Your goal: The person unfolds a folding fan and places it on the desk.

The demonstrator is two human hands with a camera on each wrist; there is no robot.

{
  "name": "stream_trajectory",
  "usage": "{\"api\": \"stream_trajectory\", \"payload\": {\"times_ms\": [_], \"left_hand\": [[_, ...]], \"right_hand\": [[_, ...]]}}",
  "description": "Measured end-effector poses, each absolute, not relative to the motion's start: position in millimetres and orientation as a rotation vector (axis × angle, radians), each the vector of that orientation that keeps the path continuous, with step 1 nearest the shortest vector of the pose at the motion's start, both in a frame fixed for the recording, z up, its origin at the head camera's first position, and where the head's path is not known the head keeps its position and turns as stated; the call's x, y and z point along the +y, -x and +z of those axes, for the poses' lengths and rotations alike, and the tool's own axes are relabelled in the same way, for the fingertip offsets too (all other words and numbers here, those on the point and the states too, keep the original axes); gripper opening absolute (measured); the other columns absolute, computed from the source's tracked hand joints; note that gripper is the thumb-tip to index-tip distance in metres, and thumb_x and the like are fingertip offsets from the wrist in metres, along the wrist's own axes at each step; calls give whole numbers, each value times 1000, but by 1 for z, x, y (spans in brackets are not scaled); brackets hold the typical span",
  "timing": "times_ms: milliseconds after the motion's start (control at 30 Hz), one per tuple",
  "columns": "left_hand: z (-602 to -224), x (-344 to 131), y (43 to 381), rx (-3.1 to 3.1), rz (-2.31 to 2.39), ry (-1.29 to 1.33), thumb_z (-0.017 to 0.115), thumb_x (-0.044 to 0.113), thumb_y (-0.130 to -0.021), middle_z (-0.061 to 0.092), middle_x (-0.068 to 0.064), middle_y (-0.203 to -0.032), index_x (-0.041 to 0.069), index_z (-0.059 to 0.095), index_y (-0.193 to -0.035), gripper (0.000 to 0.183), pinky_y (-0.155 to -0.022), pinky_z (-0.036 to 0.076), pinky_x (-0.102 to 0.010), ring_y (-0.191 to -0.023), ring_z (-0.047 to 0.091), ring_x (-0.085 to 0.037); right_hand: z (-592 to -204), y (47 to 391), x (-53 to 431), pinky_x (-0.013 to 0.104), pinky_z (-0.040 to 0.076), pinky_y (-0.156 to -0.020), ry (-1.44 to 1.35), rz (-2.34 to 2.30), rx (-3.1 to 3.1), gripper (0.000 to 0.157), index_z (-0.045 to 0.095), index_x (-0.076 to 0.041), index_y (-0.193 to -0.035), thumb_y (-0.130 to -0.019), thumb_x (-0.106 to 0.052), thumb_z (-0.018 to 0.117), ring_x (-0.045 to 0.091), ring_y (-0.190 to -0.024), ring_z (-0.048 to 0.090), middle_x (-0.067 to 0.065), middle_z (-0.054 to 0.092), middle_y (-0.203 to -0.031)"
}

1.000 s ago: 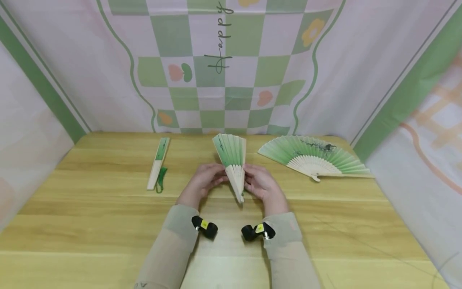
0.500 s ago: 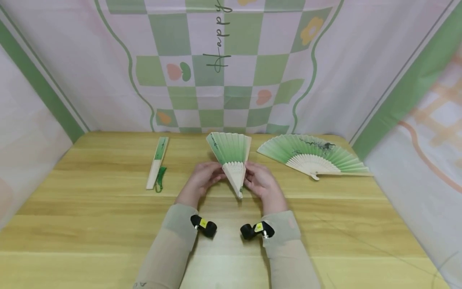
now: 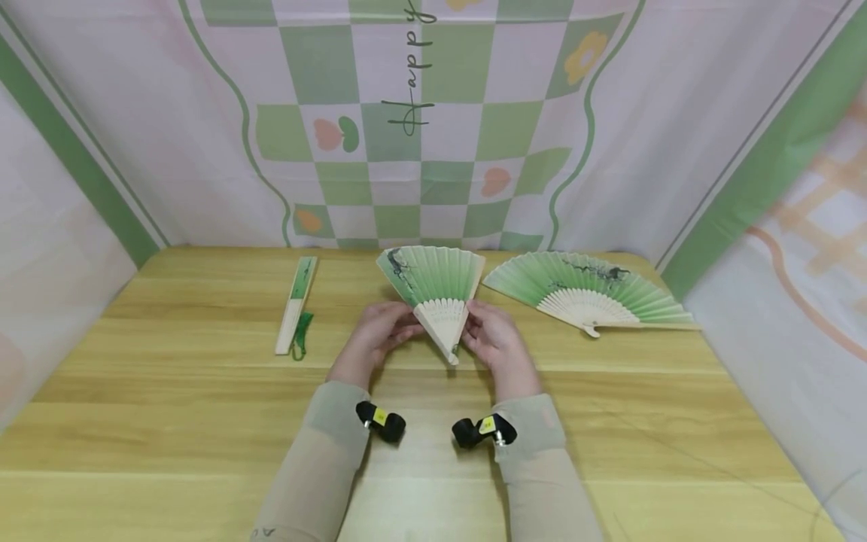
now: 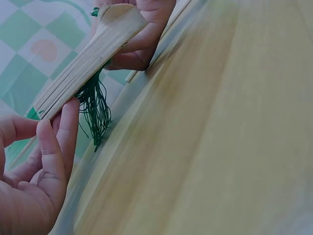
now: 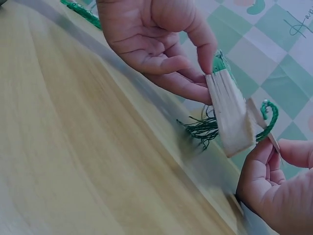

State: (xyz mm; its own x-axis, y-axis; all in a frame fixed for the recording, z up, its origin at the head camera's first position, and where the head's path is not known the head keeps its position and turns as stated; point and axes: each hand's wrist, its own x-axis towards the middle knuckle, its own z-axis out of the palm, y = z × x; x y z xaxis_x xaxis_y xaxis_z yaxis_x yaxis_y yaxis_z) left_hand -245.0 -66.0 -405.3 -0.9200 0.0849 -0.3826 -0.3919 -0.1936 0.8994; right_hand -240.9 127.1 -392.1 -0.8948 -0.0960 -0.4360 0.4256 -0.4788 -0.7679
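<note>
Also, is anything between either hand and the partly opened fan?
Nothing visible: left hand and right hand both hold the partly opened fan directly. The closed fan lies off to the left, the spread fan to the right.

The left wrist view crops the left hand (image 4: 39,188).

Both forearms (image 3: 314,455) reaching forward, left grip (image 3: 381,333) pinching, right grip (image 3: 494,336) pinching too, palms facing inward!
</note>
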Motion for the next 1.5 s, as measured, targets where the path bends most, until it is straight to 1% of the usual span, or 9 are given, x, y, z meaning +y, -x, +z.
{"api": "stream_trajectory", "payload": {"times_ms": [133, 300, 567, 700, 800, 967, 1267, 1333, 1500], "left_hand": [[-405, -67, 245, 1750, 2189, 358, 61, 14, -97, 72, -4, -89, -2, 64, -122, 30, -58, 52, -13, -74, 72, -11], [-406, -70, 246, 1732, 2220, 363, 59, 14, -98, 72, -3, -87, -4, 62, -124, 31, -58, 52, -13, -73, 72, -11], [-407, -72, 247, 1707, 2242, 375, 57, 14, -99, 73, -4, -89, -3, 62, -125, 31, -58, 52, -13, -73, 72, -10], [-406, -73, 247, 1705, 2243, 360, 57, 13, -99, 73, -4, -90, -2, 62, -126, 31, -57, 52, -13, -74, 73, -10], [-406, -73, 247, 1695, 2253, 346, 57, 13, -99, 73, -5, -93, -1, 62, -126, 31, -59, 53, -14, -75, 73, -10], [-406, -73, 247, 1691, 2268, 323, 56, 12, -100, 74, -7, -96, -3, 61, -126, 31, -61, 54, -15, -75, 74, -11], [-405, -74, 247, 1682, 2277, 323, 53, 11, -101, 72, -15, -109, -4, 60, -127, 31, -68, 58, -17, -76, 73, -12], [-405, -74, 247, 1680, 2275, 321, 52, 11, -101, 72, -14, -108, -4, 59, -128, 32, -68, 58, -17, -76, 73, -12], [-405, -75, 247, 1663, 2281, 330, 53, 12, -101, 73, -8, -98, -4, 57, -129, 32, -67, 57, -16, -76, 73, -11]], "right_hand": [[-391, 240, 127, 19, 46, -79, -525, -2445, 1363, 7, 52, -10, -106, -105, -12, 45, 9, -86, 51, -3, 57, -89], [-391, 240, 127, 19, 45, -77, -539, -2487, 1327, 8, 51, -9, -103, -106, -11, 43, 7, -83, 51, -3, 57, -85], [-392, 242, 126, 18, 45, -77, -620, -2583, 1244, 6, 50, -10, -105, -105, -10, 44, 8, -83, 50, -3, 55, -84], [-393, 242, 126, 19, 45, -75, -633, -2628, 1231, 11, 53, -12, -96, -104, -9, 46, 7, -80, 51, -3, 55, -82], [-393, 243, 127, 19, 45, -75, -666, -2666, 1206, 12, 55, -12, -93, -103, -9, 49, 8, -78, 51, -3, 55, -81], [-390, 243, 129, 18, 45, -76, -687, -2677, 1204, 6, 51, -11, -99, -104, -11, 48, 8, -79, 50, -3, 55, -81], [-387, 243, 130, 20, 44, -78, -736, -2700, 1175, 6, 49, -14, -99, -105, -15, 46, 8, -79, 50, -2, 54, -85], [-387, 243, 130, 20, 44, -78, -745, -2708, 1166, 6, 49, -13, -101, -105, -15, 46, 9, -81, 50, -2, 54, -87], [-387, 242, 132, 20, 44, -78, -782, -2732, 1149, 6, 48, -13, -102, -106, -14, 44, 8, -82, 49, -2, 54, -87]]}}
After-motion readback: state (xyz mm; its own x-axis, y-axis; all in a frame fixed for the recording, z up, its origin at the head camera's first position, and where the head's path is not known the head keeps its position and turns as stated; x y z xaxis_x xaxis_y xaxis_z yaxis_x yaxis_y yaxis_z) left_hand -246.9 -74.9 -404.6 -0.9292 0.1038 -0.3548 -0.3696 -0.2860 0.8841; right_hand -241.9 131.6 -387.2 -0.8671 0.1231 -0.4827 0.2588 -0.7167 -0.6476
